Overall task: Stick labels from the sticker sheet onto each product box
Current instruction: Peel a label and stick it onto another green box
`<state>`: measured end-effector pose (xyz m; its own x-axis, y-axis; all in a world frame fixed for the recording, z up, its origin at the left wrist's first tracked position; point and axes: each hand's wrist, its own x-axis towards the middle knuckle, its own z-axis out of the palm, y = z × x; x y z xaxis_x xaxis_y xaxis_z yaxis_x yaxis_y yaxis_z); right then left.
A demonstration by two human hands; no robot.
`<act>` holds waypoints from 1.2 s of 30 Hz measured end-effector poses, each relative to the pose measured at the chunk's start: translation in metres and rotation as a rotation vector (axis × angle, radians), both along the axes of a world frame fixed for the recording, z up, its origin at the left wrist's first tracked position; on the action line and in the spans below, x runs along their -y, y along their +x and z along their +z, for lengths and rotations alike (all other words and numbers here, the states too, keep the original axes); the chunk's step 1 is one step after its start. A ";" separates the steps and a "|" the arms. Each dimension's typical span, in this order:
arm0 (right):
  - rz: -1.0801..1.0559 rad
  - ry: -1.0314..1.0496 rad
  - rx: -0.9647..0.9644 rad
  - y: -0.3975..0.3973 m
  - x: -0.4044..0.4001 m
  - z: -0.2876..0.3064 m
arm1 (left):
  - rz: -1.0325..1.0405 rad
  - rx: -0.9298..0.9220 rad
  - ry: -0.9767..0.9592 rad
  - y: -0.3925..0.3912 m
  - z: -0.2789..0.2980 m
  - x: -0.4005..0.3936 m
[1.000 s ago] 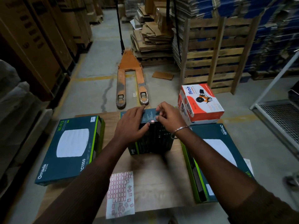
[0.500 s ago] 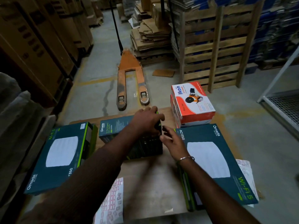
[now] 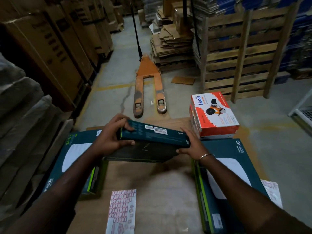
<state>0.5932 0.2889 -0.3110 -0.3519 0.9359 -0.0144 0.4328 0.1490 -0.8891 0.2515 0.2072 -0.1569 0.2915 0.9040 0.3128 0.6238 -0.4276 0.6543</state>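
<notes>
Held box: a slim dark-teal product box (image 3: 154, 136) is lifted above the wooden table (image 3: 162, 179), tilted so its narrow barcode edge faces up, over another dark box (image 3: 143, 153) lying flat beneath it.
Left hand: the left hand (image 3: 109, 137) grips the box's left end, thumb under, fingers curled over the top.
Right hand: the right hand (image 3: 191, 145) supports the right end, fingers behind the box; how firmly it clamps is hard to tell from this angle.
Sticker sheet: the sticker sheet (image 3: 122, 211) lies flat on the near table edge, well apart from both hands, many labels already gone.
Neighbours: 1 large Omada box (image 3: 67, 159) sits left, another (image 3: 236, 168) right; a red-and-white Ikon box (image 3: 213, 114) is stacked at the far right corner.
Floor: an orange pallet jack (image 3: 148, 88) stands beyond the table.
Step, as I judge it: setting this box aside. Best done by lowering it level onto a stack, keeping both ends held, before reaching for the next label.
</notes>
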 end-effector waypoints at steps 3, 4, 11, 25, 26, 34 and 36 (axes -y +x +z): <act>0.042 0.074 0.060 -0.012 0.000 0.007 | 0.071 0.037 -0.029 -0.034 -0.024 0.005; 0.037 0.123 0.099 -0.016 0.004 0.010 | 0.095 0.010 -0.037 -0.046 -0.031 0.004; -0.075 0.400 0.391 -0.052 0.057 0.011 | 0.114 -0.307 -0.030 -0.077 -0.112 0.024; -0.166 0.383 0.571 -0.081 0.097 -0.001 | 0.710 0.196 -0.178 0.007 -0.154 0.109; -0.162 0.379 0.575 -0.084 0.103 -0.001 | 0.738 0.399 -0.310 0.019 -0.160 0.113; 0.035 0.404 0.680 -0.109 0.189 -0.034 | 0.653 0.935 -0.769 0.066 -0.172 0.089; 0.078 0.411 0.690 -0.111 0.203 -0.042 | 0.694 0.851 -0.816 0.060 -0.186 0.090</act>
<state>0.4820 0.0855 -0.3533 -0.4540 0.8867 0.0880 0.8392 0.4587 -0.2922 0.3111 0.1171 -0.3426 -0.3059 0.7967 -0.5212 -0.1682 0.4937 0.8532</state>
